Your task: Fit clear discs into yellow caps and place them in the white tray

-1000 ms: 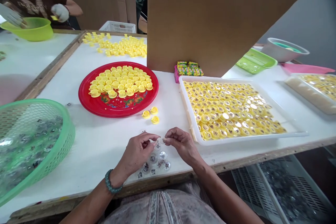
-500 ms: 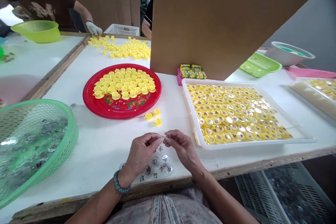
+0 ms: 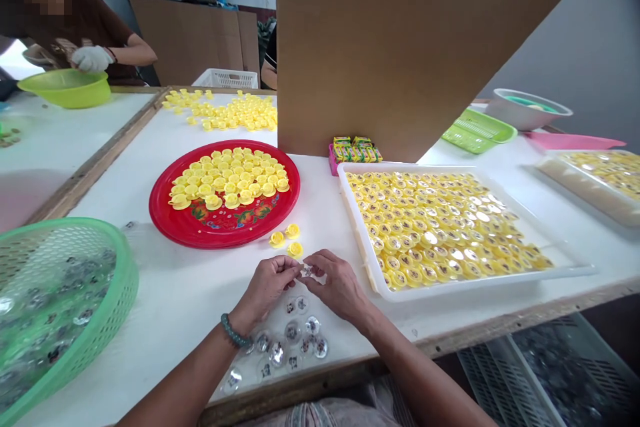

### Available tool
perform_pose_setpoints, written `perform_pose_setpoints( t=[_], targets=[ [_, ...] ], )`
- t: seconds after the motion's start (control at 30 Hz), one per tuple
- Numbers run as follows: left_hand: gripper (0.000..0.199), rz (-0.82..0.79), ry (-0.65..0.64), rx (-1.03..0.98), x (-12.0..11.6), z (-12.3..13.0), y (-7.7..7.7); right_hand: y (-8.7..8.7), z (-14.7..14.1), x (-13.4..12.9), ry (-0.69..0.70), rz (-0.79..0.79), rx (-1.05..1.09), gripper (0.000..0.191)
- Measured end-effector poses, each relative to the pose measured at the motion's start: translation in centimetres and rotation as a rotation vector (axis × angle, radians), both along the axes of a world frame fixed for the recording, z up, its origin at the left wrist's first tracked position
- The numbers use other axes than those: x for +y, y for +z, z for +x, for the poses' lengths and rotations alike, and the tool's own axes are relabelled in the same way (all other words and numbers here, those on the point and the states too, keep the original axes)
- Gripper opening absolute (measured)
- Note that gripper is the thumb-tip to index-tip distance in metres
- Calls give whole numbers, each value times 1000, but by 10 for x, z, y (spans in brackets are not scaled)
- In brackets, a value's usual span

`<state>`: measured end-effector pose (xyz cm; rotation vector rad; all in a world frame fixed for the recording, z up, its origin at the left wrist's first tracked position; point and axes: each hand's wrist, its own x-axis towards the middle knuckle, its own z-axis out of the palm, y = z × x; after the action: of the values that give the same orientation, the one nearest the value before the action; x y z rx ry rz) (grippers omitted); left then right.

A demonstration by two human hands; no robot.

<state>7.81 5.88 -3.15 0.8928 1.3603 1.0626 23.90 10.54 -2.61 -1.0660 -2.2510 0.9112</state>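
Observation:
My left hand (image 3: 267, 288) and my right hand (image 3: 337, 283) meet above the white table, fingertips pinched together. Between them is a small clear plastic disc (image 3: 307, 271) with a dark print, partly hidden by the fingers. Below the hands several clear printed discs (image 3: 293, 331) lie loose on the tabletop. Just beyond the fingers sit three small yellow cups with saucers (image 3: 293, 231). A red round tray (image 3: 230, 237) farther back bears many more such cups. To the right, a white tray (image 3: 367, 273) is filled with yellow cups topped by printed discs.
At left stands a green mesh basket (image 3: 129, 273) of clear discs. Loose yellow cups (image 3: 240, 110) lie at the back near a gloved co-worker with a yellow-green basin (image 3: 70, 97). A cardboard sheet (image 3: 390, 47) rises behind small packets (image 3: 357, 150). White crates stand below the right edge.
My hands have shifted slightly left, and the disc between them shows more clearly. The co-worker's gloved hand has moved from the loose cups to above the yellow-green basin. The view has tilted up slightly.

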Motion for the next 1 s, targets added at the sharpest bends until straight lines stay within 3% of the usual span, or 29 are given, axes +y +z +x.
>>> perform_pose_setpoints(
  t=[0.2,0.4,0.8,1.0],
  targets=[
    [27,-8,173,274,9,-13,-15,6,-14,43,137,156,-165,23],
    [17,18,192,266,21,-11,-19,2,-29,55,275,129,-208,22],
    [24,31,243,124,19,-7,-34,-1,-34,41,181,176,-448,12],
    [22,10,185,210,17,-8,-28,-10,-29,30,46,141,-280,18]
  ],
)
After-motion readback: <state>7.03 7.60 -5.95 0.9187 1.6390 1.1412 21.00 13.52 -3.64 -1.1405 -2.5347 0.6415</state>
